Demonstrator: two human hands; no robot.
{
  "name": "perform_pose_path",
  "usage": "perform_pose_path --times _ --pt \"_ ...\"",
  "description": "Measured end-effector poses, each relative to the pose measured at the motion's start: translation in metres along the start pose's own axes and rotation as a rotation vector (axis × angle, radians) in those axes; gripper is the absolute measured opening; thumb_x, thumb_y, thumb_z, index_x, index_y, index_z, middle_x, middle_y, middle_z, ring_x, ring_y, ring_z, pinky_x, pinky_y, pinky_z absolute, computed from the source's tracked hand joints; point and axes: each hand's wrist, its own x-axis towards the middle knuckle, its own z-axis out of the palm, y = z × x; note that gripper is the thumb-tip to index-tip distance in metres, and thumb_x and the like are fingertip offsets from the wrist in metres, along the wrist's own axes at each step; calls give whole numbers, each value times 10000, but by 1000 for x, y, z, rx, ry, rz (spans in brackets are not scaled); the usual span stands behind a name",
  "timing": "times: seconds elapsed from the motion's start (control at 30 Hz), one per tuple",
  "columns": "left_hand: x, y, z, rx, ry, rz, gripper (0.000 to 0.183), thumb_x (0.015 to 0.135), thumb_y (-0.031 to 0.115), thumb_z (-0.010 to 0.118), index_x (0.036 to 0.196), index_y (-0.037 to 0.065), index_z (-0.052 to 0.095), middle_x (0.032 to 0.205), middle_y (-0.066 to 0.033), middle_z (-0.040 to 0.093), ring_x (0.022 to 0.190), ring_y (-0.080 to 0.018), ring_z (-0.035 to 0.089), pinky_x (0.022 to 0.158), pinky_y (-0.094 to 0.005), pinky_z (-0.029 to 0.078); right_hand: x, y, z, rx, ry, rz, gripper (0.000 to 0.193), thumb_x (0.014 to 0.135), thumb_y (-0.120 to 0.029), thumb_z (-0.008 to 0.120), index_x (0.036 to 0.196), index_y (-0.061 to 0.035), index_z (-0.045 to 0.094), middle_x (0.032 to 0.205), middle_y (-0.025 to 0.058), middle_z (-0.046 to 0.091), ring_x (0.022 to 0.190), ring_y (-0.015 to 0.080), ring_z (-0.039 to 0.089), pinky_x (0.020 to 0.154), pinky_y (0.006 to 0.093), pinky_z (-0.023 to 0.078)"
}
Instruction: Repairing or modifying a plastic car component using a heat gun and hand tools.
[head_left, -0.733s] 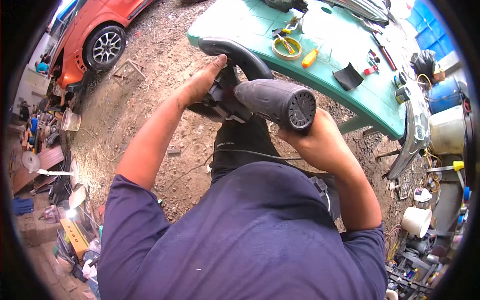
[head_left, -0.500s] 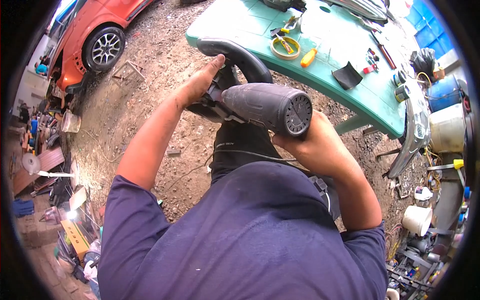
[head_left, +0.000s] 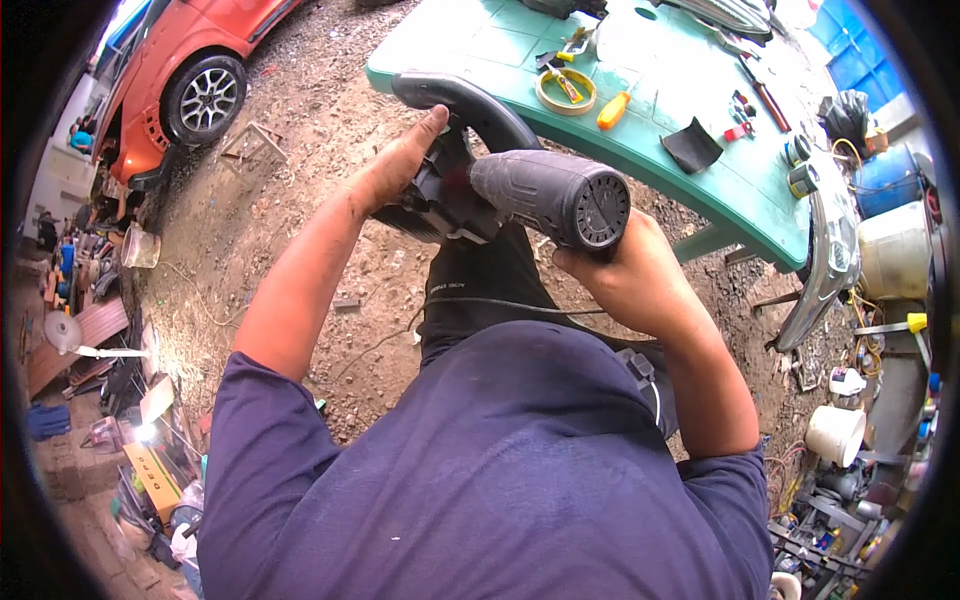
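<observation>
My right hand (head_left: 635, 275) is wrapped round the grip of a dark heat gun (head_left: 540, 195), its vented round back end toward me. The gun's nozzle end points left at a black plastic car part (head_left: 450, 205) and sits close over it; whether they touch I cannot tell. My left hand (head_left: 405, 155) grips that part by its left side, thumb up, the other fingers mostly hidden. A thick curved black rim (head_left: 475, 100) arches over the part's far side, next to the table edge. A thin cord (head_left: 500, 303) crosses over my dark trousers.
A green plastic table (head_left: 480, 50) stands ahead, bearing a tape roll (head_left: 565, 92), an orange-handled screwdriver (head_left: 613, 111), a black sheet piece (head_left: 691, 147) and small cans (head_left: 803, 180). An orange car (head_left: 170, 75) is at far left. Buckets (head_left: 835, 436) and clutter line the right.
The heat gun and my right hand have moved slightly, its nozzle end shifting right over the black plastic part. My left hand keeps its hold, nearly still.
</observation>
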Motion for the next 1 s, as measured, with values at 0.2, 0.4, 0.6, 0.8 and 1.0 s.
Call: perform_pose_path --times 0.2,0.4,0.6,0.8,1.0 --pt "-18 17 13 -55 49 -141 965 1092 858 523 1653 77 607 1369 -187 823 1183 -244 840 1058 -398 677 -4 3 3 4 4 37 494 906 -96 855 1372 18 741 1314 281 793 1294 456 754 1129 502 581" --pt "-28 32 16 -24 127 -72 919 1090 853 538 1618 111 660 1306 -210 834 1152 -249 847 970 -376 700 -12 -6 -1 72 -44 -18 514 905 -100 858 1386 29 733 1324 280 788 1291 438 760 1134 497 581" --pt "-8 16 7 -166 26 -25 829 1120 792 565 1546 87 661 1209 -124 827 955 -203 835 831 -370 709 -24 7 6 32 -59 -205 512 905 -77 851 1392 27 732 1335 270 790 1310 422 761 1148 490 580" --pt "0 0 -6 -213 -59 -69 830 1186 729 451 1713 90 488 1507 -198 721 1278 -302 784 1073 -446 689 -24 18 21 -16 84 -76 511 910 -95 833 1403 -4 731 1365 252 769 1326 461 728 1142 509 572" --pt "-2 -8 -9 -305 -81 -48 831 1183 742 448 1684 86 537 1497 -180 732 1286 -283 767 1103 -449 658 -29 29 29 -157 140 -67 526 886 -132 841 1374 7 702 1328 260 756 1281 481 726 1100 540 579"
